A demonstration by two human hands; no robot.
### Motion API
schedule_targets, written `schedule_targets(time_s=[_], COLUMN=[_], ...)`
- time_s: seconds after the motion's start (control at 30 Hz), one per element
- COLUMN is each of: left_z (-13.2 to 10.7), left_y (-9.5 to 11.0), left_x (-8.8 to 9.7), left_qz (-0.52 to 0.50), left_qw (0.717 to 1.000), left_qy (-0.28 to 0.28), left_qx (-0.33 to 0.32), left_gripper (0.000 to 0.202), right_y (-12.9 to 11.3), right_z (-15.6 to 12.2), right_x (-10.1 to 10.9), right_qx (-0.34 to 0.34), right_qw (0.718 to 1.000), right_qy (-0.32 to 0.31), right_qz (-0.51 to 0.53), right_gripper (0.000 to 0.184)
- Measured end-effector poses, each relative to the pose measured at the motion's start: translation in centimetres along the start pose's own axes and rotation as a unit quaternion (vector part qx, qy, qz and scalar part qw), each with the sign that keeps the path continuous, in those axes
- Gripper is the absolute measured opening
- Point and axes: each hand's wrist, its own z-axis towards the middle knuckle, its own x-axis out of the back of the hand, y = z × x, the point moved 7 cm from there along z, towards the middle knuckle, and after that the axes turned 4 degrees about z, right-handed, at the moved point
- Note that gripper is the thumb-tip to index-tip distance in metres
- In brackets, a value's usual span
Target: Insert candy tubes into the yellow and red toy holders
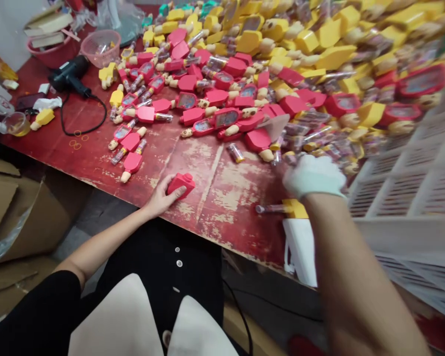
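My left hand (161, 198) rests at the table's front edge, its fingers wrapped around a small red plastic case (181, 185). My right hand (313, 175) wears a white glove and is blurred above the edge of a heap of clear candy tubes (304, 133). I cannot tell whether it holds anything. Below it, a yellow piece with a clear tube (294, 208) lies near the edge. Red plastic toys with tan ends (131, 163) and yellow ones (328, 32) cover much of the worn red table (215, 198).
A black hair dryer or heat gun (70, 74) with its cord lies at the far left, near a pink mesh basket (101, 48). White slatted crates (404, 198) stand at the right. Cardboard boxes (22, 212) sit on the floor at the left.
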Motion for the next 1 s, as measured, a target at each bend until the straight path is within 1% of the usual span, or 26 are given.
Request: schedule_targets(time_s=[0.03,0.07,0.1,0.13,0.17,0.2,0.27,0.3,0.37,0.47,0.53,0.6,0.67,0.7,0.77,0.83,0.9,0.97,1.0], left_z=[-0.7,-1.3,-1.9,-2.5,-2.9,-3.4,-4.3,-4.8,-5.9,-8.1,-9.5,-10.6,-11.2,-11.5,-11.7,-11.8,-11.8,-11.6,-11.2], left_y=[0.5,1.0,1.5,2.0,2.4,2.8,3.5,3.8,4.3,4.7,5.0,5.1,5.1,5.1,5.2,5.3,5.0,4.5,4.1], left_x=[0.6,0.9,0.9,0.8,0.5,0.1,-0.6,-0.9,-1.3,-2.0,-2.5,-2.8,-3.1,-3.3,-3.6,-3.8,-3.8,-3.5,-3.1], left_qz=[-0.007,-0.013,-0.019,-0.019,-0.018,-0.016,-0.005,0.008,0.041,0.060,0.046,0.043,0.061,0.076,0.115,0.171,0.242,0.317,0.353], left_qw=[1.000,1.000,0.999,1.000,1.000,0.999,0.995,0.992,0.983,0.964,0.953,0.945,0.941,0.938,0.935,0.933,0.926,0.909,0.897], left_qy=[0.016,0.023,0.018,0.003,-0.018,-0.042,-0.095,-0.123,-0.178,-0.258,-0.296,-0.317,-0.325,-0.331,-0.333,-0.315,-0.275,-0.235,-0.216], left_qx=[-0.009,-0.017,-0.019,-0.018,-0.016,-0.013,-0.007,-0.007,-0.005,0.022,0.050,0.070,0.074,0.066,0.027,-0.028,-0.086,-0.134,-0.154], left_gripper=[0.062,0.061,0.060,0.058,0.056,0.053,0.049,0.047,0.045,0.044,0.046,0.047,0.048,0.047,0.047,0.048,0.051,0.056,0.058], right_y=[-1.6,-3.6,-5.8,-7.8,-9.5,-10.7,-12.4,-12.9,-13.3,-13.2,-12.8,-12.3,-11.8,-11.6,-11.4,-11.3,-11.0,-10.6,-10.6], right_z=[-1.8,-4.1,-6.6,-9.3,-11.7,-13.9,-17.1,-18.3,-20.1,-22.4,-23.7,-24.6,-25.3,-25.5,-25.7,-25.5,-25.0,-24.4,-23.9], right_x=[0.9,1.8,2.6,3.4,4.0,4.6,5.5,5.8,6.6,7.4,7.4,6.9,6.3,6.0,5.4,4.3,2.9,1.4,0.5], right_qx=[0.058,0.135,0.223,0.304,0.368,0.413,0.474,0.493,0.526,0.562,0.580,0.585,0.578,0.571,0.534,0.446,0.328,0.233,0.206], right_qw=[0.998,0.990,0.972,0.947,0.925,0.907,0.881,0.870,0.849,0.827,0.813,0.806,0.807,0.808,0.816,0.833,0.847,0.849,0.844], right_qy=[0.007,0.006,0.000,-0.015,-0.024,-0.023,-0.009,0.001,0.019,0.032,0.010,-0.020,-0.052,-0.071,-0.137,-0.230,-0.304,-0.345,-0.359], right_qz=[0.016,0.039,0.073,0.097,0.095,0.077,0.008,-0.021,-0.042,-0.001,0.053,0.091,0.112,0.126,0.176,0.234,0.286,0.324,0.341], right_gripper=[0.044,0.041,0.038,0.037,0.034,0.032,0.027,0.025,0.023,0.030,0.034,0.035,0.036,0.038,0.041,0.043,0.044,0.046,0.047])
